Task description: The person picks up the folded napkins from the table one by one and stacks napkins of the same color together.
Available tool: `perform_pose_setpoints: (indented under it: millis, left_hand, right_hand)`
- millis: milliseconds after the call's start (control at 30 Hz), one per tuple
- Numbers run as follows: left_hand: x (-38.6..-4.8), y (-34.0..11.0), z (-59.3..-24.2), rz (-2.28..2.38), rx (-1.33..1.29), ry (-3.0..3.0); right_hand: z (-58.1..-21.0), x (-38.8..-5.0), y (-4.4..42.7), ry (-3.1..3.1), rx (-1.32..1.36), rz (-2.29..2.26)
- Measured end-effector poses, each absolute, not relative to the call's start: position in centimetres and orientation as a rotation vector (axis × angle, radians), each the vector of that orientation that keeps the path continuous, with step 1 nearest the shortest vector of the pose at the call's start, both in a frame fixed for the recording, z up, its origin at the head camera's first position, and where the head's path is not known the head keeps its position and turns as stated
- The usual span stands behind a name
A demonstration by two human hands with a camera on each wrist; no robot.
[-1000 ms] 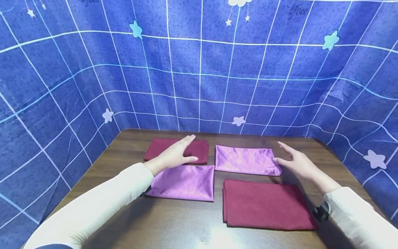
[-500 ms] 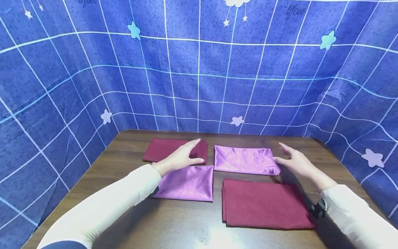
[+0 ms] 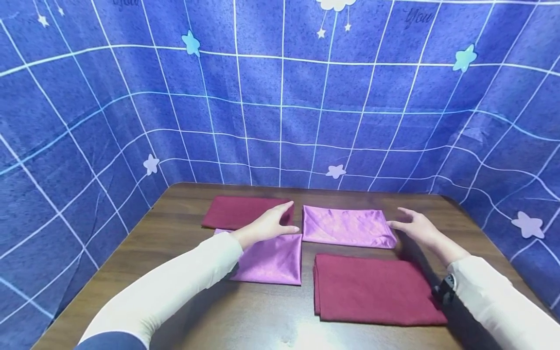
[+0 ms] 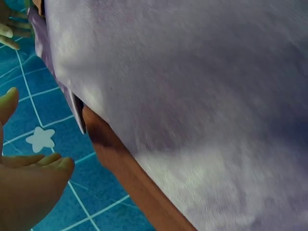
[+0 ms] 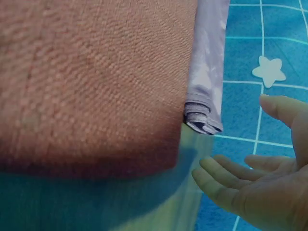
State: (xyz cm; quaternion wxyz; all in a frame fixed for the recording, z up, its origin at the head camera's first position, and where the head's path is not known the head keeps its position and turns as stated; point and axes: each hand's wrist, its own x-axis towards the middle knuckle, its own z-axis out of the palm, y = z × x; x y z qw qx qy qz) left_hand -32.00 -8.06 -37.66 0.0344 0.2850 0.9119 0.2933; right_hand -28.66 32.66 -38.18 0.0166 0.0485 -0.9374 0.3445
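Two folded dark red cloths and two folded shiny purple cloths lie on the table. My left hand (image 3: 269,224), thumb apart from the fingers, is over the gap between the back left red cloth (image 3: 238,212) and the front left purple cloth (image 3: 275,260), partly covering both. It holds nothing. Beside the right end of the back right purple cloth (image 3: 345,226) is my right hand (image 3: 420,230), fingers loosely bent and nothing in them. In the right wrist view, that hand (image 5: 260,187) stands apart from the purple cloth's layered end (image 5: 204,110). The front right red cloth (image 3: 376,290) lies flat.
The brown wooden table (image 3: 183,311) ends at the back against a blue curtain (image 3: 258,121) with white grid lines and stars. The curtain also hangs along both sides. A small black device (image 3: 445,290) sits at the right wrist.
My left hand has moved right and slightly nearer to me above the left cloths. The right hand has shifted only a little. The cloths lie as before.
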Motion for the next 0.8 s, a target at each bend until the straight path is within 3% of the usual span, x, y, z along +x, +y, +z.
perform_pose_setpoints:
  millis: [800]
  left_hand:
    - [-33.6,-4.7,-39.6,1.379,0.419,2.509]
  right_hand:
    - [-38.8,-29.6,32.7,-2.891,-0.150,1.575]
